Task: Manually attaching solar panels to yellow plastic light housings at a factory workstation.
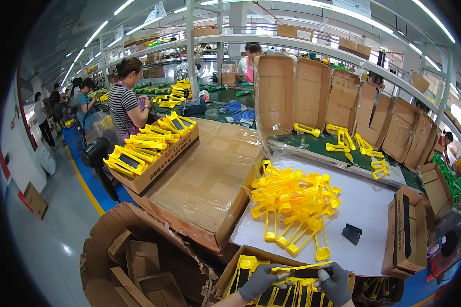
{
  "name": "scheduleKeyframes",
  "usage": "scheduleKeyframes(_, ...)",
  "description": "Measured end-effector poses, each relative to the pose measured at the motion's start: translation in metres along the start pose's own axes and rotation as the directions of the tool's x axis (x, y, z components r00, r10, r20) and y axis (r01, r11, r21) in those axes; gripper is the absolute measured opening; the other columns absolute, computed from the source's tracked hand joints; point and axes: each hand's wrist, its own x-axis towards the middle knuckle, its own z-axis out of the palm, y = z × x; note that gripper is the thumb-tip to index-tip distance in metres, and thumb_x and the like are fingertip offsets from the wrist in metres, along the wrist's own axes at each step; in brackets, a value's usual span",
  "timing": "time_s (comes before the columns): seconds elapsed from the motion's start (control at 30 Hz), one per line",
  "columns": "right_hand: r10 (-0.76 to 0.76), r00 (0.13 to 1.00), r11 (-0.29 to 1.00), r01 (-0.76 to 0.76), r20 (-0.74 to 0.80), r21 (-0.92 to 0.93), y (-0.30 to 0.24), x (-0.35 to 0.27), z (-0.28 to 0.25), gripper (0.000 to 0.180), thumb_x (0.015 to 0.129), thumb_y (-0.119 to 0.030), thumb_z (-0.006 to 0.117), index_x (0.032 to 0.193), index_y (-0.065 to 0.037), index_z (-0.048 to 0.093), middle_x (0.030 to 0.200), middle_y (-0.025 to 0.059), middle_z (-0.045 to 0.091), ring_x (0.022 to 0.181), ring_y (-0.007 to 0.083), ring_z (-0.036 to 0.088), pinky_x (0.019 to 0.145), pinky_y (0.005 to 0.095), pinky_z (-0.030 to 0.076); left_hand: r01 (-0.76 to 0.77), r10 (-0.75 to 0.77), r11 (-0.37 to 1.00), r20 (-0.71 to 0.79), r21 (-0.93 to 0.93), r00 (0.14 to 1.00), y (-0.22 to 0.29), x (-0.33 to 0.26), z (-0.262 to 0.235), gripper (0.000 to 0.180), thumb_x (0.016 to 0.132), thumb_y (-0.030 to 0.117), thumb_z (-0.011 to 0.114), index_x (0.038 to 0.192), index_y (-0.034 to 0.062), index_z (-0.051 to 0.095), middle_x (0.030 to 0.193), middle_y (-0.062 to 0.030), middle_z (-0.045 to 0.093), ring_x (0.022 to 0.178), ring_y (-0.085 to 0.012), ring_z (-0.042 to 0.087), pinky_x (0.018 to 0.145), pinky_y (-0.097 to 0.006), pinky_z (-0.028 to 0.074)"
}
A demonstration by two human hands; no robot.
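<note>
My left hand, in a grey glove, grips one end of a yellow plastic frame. My right hand, gloved the same way, closes on the frame's other end. A dark strip shows along the frame between my hands. Both hands are over an open cardboard box of yellow frames with black panels. Beyond it, a heap of yellow plastic frames lies on a white sheet. Two dark flat pieces rest to the right of the heap.
A large taped carton stands left of the sheet, bearing a box of yellow parts. Below it is a big torn carton holding cardboard pieces. A narrow box stands at the right. A striped-shirted person works beyond, at left.
</note>
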Motion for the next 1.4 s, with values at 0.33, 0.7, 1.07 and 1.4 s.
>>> scheduleKeyframes(0.33, -0.216, 0.974, 0.942, 0.187, -0.075, -0.279, -0.022, -0.008, 0.008, 0.015, 0.090, -0.017, 0.060, 0.089, -0.002, 0.059, 0.060, 0.0101, 0.062, 0.052, 0.0209, 0.062, 0.051, 0.0315, 0.047, -0.016, 0.016, 1.000, -0.063, -0.010, 0.998, -0.004, -0.002, 0.010, 0.032, 0.089, 0.007, 0.063, 0.117, -0.0057, 0.058, 0.102, -0.0127, 0.065, 0.087, -0.0216, 0.069, 0.073, -0.026, 0.058)
scheduleKeyframes(0.7, -0.175, 0.984, 0.955, 0.169, -0.004, -0.244, 0.015, 0.001, 0.019, 0.010, 0.091, -0.006, 0.055, 0.091, 0.004, 0.055, 0.063, 0.0082, 0.062, 0.054, 0.0102, 0.063, 0.047, 0.0226, 0.048, 0.034, -0.034, 0.999, -0.101, -0.009, 0.994, 0.003, -0.001, 0.016, 0.031, 0.090, 0.009, 0.063, 0.117, -0.0059, 0.059, 0.102, -0.0120, 0.066, 0.082, -0.0194, 0.069, 0.069, -0.024, 0.058)
scheduleKeyframes(1.07, -0.297, 0.933, 0.757, 0.101, -0.203, -0.646, -0.008, -0.007, -0.002, 0.063, 0.065, -0.048, 0.081, 0.104, -0.004, 0.057, 0.075, 0.0092, 0.060, 0.075, 0.0221, 0.065, 0.063, 0.0306, 0.050, -0.033, 0.039, 0.998, -0.101, 0.061, 0.994, 0.001, -0.019, 0.016, 0.032, 0.087, 0.010, 0.068, 0.115, -0.0031, 0.061, 0.096, -0.0098, 0.066, 0.076, -0.0155, 0.068, 0.061, -0.021, 0.055)
scheduleKeyframes(1.4, 0.032, 0.991, 0.978, -0.004, 0.127, -0.211, 0.038, -0.026, 0.013, 0.015, 0.078, -0.012, 0.073, 0.087, -0.004, 0.065, 0.064, 0.0093, 0.065, 0.056, 0.0181, 0.064, 0.054, 0.0293, 0.049, 0.139, -0.108, 0.969, -0.157, 0.206, 0.982, 0.003, -0.040, 0.016, 0.023, 0.084, 0.001, 0.067, 0.106, -0.0034, 0.064, 0.082, -0.0083, 0.067, 0.065, -0.0124, 0.065, 0.054, -0.021, 0.053)
